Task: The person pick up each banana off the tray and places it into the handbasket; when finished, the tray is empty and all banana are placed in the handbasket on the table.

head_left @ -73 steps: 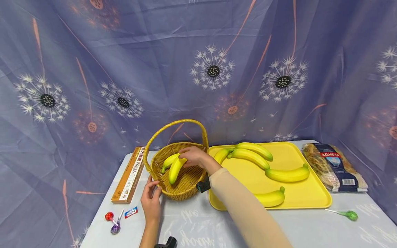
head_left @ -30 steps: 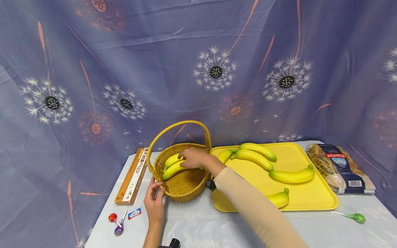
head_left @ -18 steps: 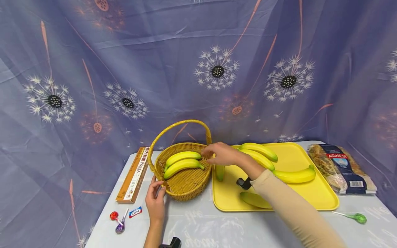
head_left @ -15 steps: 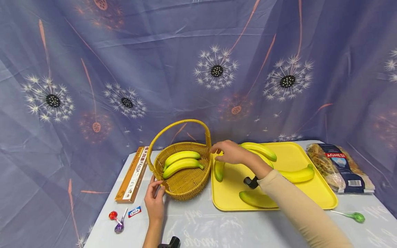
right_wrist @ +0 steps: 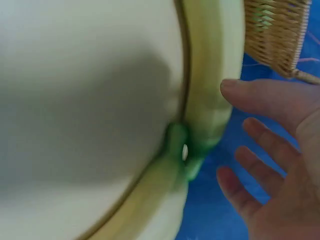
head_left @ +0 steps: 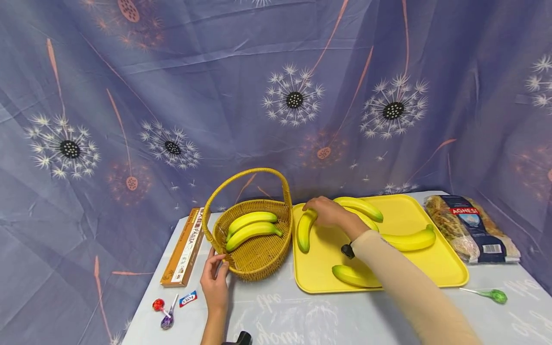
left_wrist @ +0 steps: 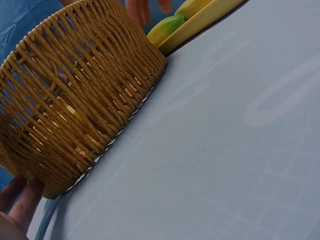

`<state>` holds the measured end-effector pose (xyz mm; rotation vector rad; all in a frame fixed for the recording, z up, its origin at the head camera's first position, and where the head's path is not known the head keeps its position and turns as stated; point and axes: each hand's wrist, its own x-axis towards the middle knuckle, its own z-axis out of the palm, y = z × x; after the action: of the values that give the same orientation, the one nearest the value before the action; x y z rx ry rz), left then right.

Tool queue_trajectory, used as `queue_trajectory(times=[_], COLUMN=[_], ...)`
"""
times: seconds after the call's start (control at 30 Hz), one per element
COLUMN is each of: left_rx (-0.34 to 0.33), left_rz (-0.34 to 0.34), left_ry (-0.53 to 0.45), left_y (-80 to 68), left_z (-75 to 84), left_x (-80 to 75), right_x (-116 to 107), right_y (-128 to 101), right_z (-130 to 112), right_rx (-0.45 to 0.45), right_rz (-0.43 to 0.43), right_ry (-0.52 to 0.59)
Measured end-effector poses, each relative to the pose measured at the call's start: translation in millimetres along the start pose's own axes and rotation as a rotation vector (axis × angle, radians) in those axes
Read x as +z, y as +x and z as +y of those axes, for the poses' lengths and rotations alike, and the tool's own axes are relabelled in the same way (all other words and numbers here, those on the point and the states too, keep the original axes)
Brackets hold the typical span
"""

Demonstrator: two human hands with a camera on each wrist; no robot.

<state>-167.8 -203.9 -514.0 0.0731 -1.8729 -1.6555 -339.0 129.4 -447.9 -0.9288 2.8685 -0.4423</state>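
A yellow wicker basket [head_left: 260,274] with an arched handle stands left of centre; two bananas, a rear one [head_left: 251,220] and a front one [head_left: 254,231], lie side by side inside. My left hand [head_left: 214,282] holds the basket's front left side, fingertips against the wicker wall [left_wrist: 80,95] in the left wrist view. On the yellow tray [head_left: 316,278], my right hand [head_left: 328,211] is at the upper end of the leftmost banana [head_left: 304,235]. In the right wrist view, its fingers are spread and the thumb [right_wrist: 237,92] is at that banana's [right_wrist: 212,65] side.
More bananas lie on the tray, including a right-hand one [head_left: 409,239] and a front one [head_left: 351,276] partly under my sleeve. A pasta box [head_left: 183,249], lollipops [head_left: 167,320] and a small wrapped sweet [head_left: 188,298] lie left; a pasta bag [head_left: 470,230] and green lollipop [head_left: 496,296] lie right.
My right hand has laid a banana beside the other in the basket, let go, and moved right to the tray's leftmost banana. My left hand has stayed at the basket.
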Motion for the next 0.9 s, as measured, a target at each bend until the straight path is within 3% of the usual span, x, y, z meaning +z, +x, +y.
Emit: queue_trajectory(times=[0.13, 0.27, 0.5, 0.7, 0.9], left_rx=[0.005, 0.006, 0.002, 0.0, -0.01], left_rz=[-0.014, -0.013, 0.024, 0.028, 0.027], left_ry=[-0.006, -0.025, 0.006, -0.005, 0.003], left_y=[-1.3, -0.1, 2.4, 2.4, 1.4], left_z=[12.3, 5.5, -19.7, -21.9, -22.1], left_x=[1.0, 0.1, -4.2, -3.8, -2.5], right_x=[5.0, 11.3, 19.6, 22.2, 18.0], right_y=[3.8, 4.9, 9.5, 8.4, 6.6], right_z=[0.4, 2.7, 7.2, 8.8, 10.0], right_rx=[-0.01, -0.013, -0.012, -0.053, -0.101], right_rz=[-0.012, -0.016, 0.024, 0.008, 0.076], right_ry=[-0.097, -0.153, -0.1, -0.086, -0.088])
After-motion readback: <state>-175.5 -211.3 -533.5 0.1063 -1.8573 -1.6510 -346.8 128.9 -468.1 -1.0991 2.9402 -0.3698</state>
